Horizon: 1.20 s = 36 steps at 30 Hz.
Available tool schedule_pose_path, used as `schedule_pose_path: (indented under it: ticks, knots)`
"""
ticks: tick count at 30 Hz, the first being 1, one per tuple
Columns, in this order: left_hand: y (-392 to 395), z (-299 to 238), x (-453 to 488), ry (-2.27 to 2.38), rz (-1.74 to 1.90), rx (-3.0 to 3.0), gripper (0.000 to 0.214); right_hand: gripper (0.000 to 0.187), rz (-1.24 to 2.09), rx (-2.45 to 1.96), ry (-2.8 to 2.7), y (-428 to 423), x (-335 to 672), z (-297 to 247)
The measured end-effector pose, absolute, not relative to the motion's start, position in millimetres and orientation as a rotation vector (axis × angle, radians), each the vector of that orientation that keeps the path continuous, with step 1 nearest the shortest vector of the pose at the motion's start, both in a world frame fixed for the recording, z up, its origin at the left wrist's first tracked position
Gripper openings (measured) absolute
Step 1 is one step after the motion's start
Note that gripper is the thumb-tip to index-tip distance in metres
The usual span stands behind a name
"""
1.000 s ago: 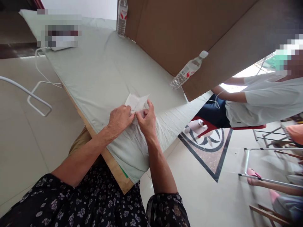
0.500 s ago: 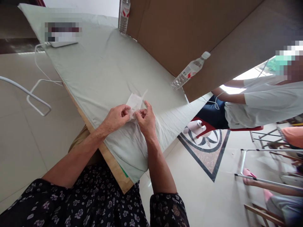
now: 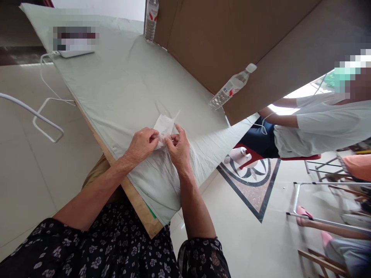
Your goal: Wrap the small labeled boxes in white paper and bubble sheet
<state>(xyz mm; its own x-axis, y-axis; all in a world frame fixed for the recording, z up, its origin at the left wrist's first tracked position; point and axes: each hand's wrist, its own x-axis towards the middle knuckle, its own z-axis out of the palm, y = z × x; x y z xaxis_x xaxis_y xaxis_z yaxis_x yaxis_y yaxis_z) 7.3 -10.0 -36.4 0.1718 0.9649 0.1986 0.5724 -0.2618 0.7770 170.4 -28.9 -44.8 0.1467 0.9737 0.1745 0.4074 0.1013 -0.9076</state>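
A small white sheet of paper (image 3: pixel 164 124) lies partly folded on the pale green cloth (image 3: pixel 124 88) that covers the table. My left hand (image 3: pixel 142 144) pinches the paper's near edge with fingers closed. My right hand (image 3: pixel 179 148) pinches the same edge right beside it, thumb and forefinger together. The two hands almost touch. The far part of the paper stands up a little from the cloth.
A water bottle (image 3: pixel 232 87) lies tilted against a brown cardboard wall (image 3: pixel 220 42); another bottle (image 3: pixel 151 19) stands at the far end. A white device (image 3: pixel 75 50) with a cable sits far left. Another person in a white shirt (image 3: pixel 321 123) sits at right.
The paper's right flap has been folded in and now looks narrower. Both hands stayed pinched at its near edge, shifting only slightly.
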Motion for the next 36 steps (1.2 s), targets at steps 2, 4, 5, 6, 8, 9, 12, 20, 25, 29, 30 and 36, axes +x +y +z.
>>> schedule_pose_path:
  ticks: [2, 4, 5, 6, 8, 9, 12, 20, 25, 29, 30, 36]
  knots:
    - [-8.4, -35.5, 8.6, 1.448, 0.921, 1.968, 0.023, 0.066, 0.745, -1.455, -1.408, -27.7, 170.6, -45.4]
    - [-6.5, -35.3, 10.2, 1.442, 0.889, 2.019, 0.021, 0.065, 0.733, -1.455, -1.412, -26.2, 170.3, -44.9]
    - [-5.5, -35.4, 11.0, 1.442, 0.871, 2.044, 0.021, 0.065, 0.727, -1.461, -1.423, -25.5, 169.9, -44.0]
    - [-4.6, -35.6, 11.8, 1.442, 0.853, 2.067, 0.021, 0.064, 0.722, -1.469, -1.442, -25.2, 169.4, -42.7]
    - [-3.2, -36.2, 13.2, 1.445, 0.827, 2.102, 0.021, 0.061, 0.721, -1.487, -1.493, -25.7, 168.7, -39.0]
    - [-2.8, -36.5, 13.8, 1.444, 0.822, 2.109, 0.021, 0.061, 0.726, -1.494, -1.520, -26.7, 168.6, -36.9]
    - [-3.6, -37.1, 14.3, 1.425, 0.851, 2.075, 0.020, 0.060, 0.782, -1.481, -1.585, -32.1, 170.6, -31.6]
    - [-9.5, -34.6, 13.4, 1.345, 0.979, 1.699, 0.042, 0.063, 0.782, -1.374, -1.838, -40.0, 177.7, -28.2]
    - [-11.2, -36.5, 19.4, 1.409, 0.968, 1.761, 0.041, 0.071, 0.744, -1.336, -1.916, -35.1, 183.0, -29.5]
    - [-12.1, -41.0, 24.5, 1.458, 0.930, 1.861, 0.044, 0.075, 0.749, -1.310, -1.943, -34.6, 186.7, -28.5]
    - [-12.3, -41.9, 25.3, 1.465, 0.920, 1.873, 0.047, 0.076, 0.750, -1.306, -1.962, -34.6, 186.8, -27.5]
    - [-13.1, -43.3, 25.9, 1.470, 0.889, 1.950, 0.059, 0.070, 0.885, -1.271, -1.889, -26.5, 188.8, -26.8]
